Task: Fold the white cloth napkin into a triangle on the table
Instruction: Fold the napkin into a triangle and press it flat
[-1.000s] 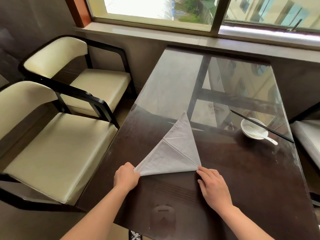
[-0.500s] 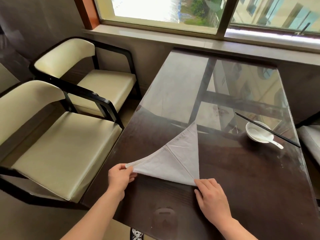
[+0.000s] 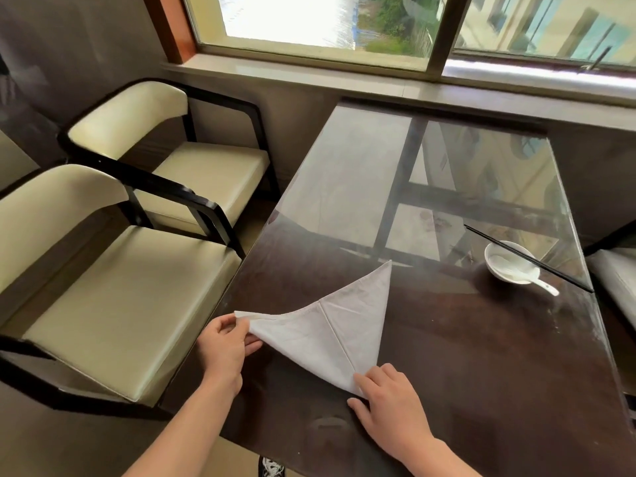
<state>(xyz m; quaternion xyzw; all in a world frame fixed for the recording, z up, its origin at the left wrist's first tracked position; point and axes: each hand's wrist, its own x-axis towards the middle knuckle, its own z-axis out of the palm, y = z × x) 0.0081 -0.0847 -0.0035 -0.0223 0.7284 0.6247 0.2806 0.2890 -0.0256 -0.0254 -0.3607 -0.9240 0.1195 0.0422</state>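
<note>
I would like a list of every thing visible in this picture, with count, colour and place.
napkin: one, white, triangle, near table edge
table: one, dark, glass-topped, under window
bowl: one, white, table's right side
spoon: one, white, in bowl
chopsticks: black, across bowl
chairs: two cream, left of table
window: one, far wall
left hand: pinches napkin's left corner
right hand: presses napkin's near corner

The right hand (image 3: pixel 389 404) covers the napkin's (image 3: pixel 330 325) near corner. The right-hand chair (image 3: pixel 616 277) is cut off by the frame edge. The spoon (image 3: pixel 526 275) blends into the bowl (image 3: pixel 506 266).
</note>
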